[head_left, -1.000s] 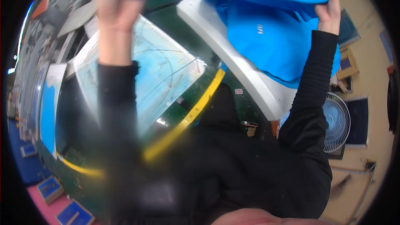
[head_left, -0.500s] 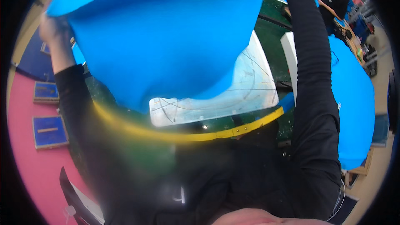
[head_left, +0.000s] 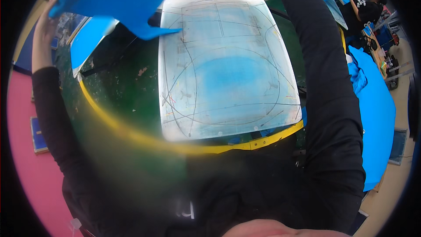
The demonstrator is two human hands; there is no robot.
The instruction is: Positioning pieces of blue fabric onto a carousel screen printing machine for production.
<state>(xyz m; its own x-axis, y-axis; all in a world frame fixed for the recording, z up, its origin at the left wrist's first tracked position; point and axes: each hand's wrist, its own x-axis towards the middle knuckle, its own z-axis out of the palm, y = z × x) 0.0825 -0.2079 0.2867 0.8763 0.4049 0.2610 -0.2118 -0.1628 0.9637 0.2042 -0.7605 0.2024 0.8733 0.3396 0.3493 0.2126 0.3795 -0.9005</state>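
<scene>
At the upper left, my left hand (head_left: 45, 35) is raised and closed on the edge of a piece of blue fabric (head_left: 118, 0). The fabric hangs to the right of the hand, partly cut off by the top edge. Its lower corner lies over the upper left edge of a white board (head_left: 228, 118). This board has rounded corners, dark drawn lines and a blue-stained middle, and its surface is mostly bare. My right arm, in a black sleeve, reaches up past the board's right side; the hand itself is beyond the top edge.
A curved yellow rail (head_left: 144, 138) runs between me and the board. Blue fabric covers another board (head_left: 90, 39) on the left and a larger one (head_left: 377, 136) on the right. At the upper right, a co-worker (head_left: 370, 8) handles blue fabric. A blue-panelled frame (head_left: 38, 136) rests on pink flooring.
The blue fabric has moved up and left off the white board, uncovering most of it. My left hand has shifted slightly left, and my right hand has passed out of view at the top.
</scene>
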